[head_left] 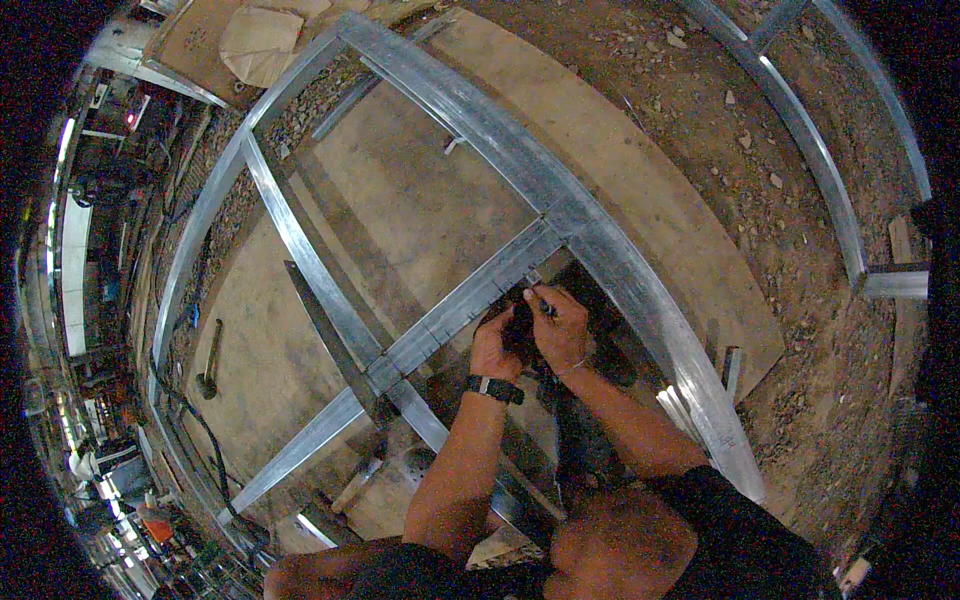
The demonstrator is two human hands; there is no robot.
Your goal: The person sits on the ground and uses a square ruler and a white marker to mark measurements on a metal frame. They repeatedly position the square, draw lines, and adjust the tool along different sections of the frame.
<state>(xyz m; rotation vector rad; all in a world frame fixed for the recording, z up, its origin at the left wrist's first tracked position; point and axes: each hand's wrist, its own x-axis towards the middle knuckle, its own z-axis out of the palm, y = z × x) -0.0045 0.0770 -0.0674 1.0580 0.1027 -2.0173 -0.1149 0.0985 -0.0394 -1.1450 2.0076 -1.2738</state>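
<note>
Both my hands are close together at the near side of a grey metal crossbar (460,302), which bears several dark marks across its face. My left hand (492,348), with a dark watch (495,390) on the wrist, has its fingers curled beside a dark shape I cannot make out. My right hand (562,328) is closed, thumb and fingers together around something small and dark. A small shiny tip (533,275) shows just beyond its fingertips, against the bar's edge. The bar meets a wide metal side rail (590,222) just past my hands.
The metal frame lies over a brown board (400,190). A hammer (211,362) lies on the left, near a black cable (205,425). A flat dark strip (325,332) leans across the frame's left part. Another metal frame (815,140) lies on the dirt at right.
</note>
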